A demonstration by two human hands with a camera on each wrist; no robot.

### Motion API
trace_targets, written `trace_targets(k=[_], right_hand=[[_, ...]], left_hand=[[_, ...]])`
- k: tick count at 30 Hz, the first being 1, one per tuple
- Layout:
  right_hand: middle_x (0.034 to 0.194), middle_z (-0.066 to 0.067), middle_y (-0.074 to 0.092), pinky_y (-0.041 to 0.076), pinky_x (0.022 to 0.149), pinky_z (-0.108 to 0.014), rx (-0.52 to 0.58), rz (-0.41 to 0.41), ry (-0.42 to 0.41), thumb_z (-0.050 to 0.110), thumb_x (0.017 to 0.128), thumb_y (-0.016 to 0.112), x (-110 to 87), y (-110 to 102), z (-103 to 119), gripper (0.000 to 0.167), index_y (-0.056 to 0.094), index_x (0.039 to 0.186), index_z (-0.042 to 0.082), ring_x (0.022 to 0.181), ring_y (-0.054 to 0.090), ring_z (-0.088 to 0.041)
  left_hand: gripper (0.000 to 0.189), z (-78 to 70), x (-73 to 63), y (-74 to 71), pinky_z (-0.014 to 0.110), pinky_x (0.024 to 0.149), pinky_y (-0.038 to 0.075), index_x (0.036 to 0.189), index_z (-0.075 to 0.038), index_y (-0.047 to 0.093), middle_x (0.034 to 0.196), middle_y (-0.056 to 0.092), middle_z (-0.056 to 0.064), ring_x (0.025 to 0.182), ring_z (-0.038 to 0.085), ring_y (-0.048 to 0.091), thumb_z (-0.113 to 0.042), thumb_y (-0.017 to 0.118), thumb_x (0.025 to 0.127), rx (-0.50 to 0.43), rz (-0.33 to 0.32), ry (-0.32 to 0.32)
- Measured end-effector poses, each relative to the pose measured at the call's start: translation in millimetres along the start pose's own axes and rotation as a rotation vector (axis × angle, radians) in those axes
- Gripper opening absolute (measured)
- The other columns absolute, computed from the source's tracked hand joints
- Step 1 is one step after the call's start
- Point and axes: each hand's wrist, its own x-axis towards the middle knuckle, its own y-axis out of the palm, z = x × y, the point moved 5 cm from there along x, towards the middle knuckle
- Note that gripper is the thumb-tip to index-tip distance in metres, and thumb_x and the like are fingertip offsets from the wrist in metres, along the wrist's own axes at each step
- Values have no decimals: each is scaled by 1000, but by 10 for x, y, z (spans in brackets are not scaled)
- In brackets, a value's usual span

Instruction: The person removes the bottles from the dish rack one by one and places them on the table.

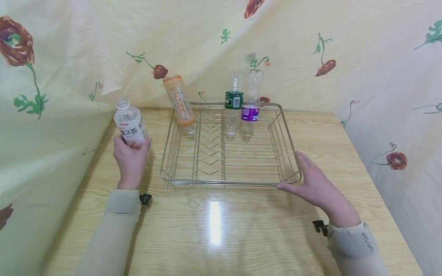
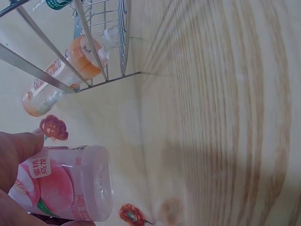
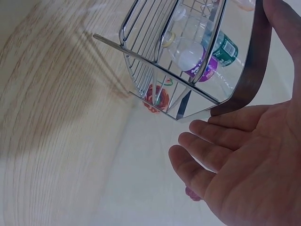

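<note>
My left hand (image 1: pixel 132 159) grips the lower part of a clear plastic tea bottle (image 1: pixel 128 122) with a peach label, neck up and tilted, left of the wire dish rack (image 1: pixel 226 184). In the left wrist view the bottle's base (image 2: pixel 101 183) points away from the fingers. At the rack's front right corner, my right hand (image 1: pixel 319 186) rests with thumb and fingers spread about the rim. The right wrist view shows its fingers (image 3: pixel 221 146) nearly straight beside the metal band of the rim.
Three bottles lean neck down at the rack's back: one orange-labelled (image 1: pixel 179 100) on the left, a green-labelled one (image 1: pixel 234 100) and a purple-labelled one (image 1: pixel 250 114) side by side. The rack stands on a wooden table (image 1: pixel 172 237). Flowered cloth (image 1: pixel 193 42) hangs behind and at both sides.
</note>
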Motion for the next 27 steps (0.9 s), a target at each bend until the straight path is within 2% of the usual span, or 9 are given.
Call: trace_targets(k=[8,20,27], right_hand=[[165,-28,3,15,115,-67,8,-8,-6,66,78,78,0,13,-2,132,2,160,-4,147,10,-51],[166,-24,0,14,115,-67,-5,-4,-8,62,84,75,-14,28,-5,124,0,161,-1,148,8,-49],[166,-23,0,15,114,-68,6,3,7,64,84,74,-22,21,-2,125,-2,161,2,148,7,-49]], left_hand=[[65,34,0,11,29,80,47,127,3,48,117,57,13,99,20,55,-25,87,83,5,-5,-3],[67,95,33,49,27,82,48,130,0,47,120,59,11,101,18,56,-29,86,84,-9,28,-69],[63,128,49,66,27,79,51,125,0,47,115,62,10,96,18,60,-26,86,84,-36,18,-63]])
